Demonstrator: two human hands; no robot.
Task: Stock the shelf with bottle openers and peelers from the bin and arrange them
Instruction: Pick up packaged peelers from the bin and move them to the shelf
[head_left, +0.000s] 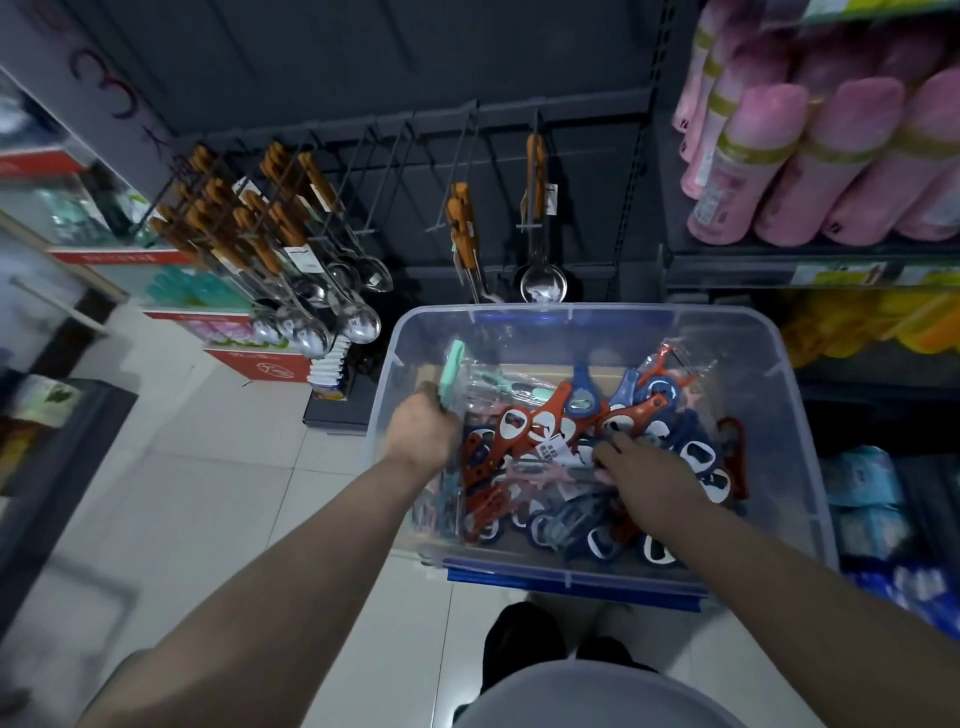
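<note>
At frame centre, the left hand (423, 431) grips bagged mint peelers (454, 371) inside the clear bin (571, 313) — the right hand (649, 470) lies on red and blue bottle openers (540, 421), its grip impossible to tell.

Wooden-handled spoons (280, 249) hang left of a ladle (543, 283); pink rolls (852, 161) lie stacked to its right.
</note>
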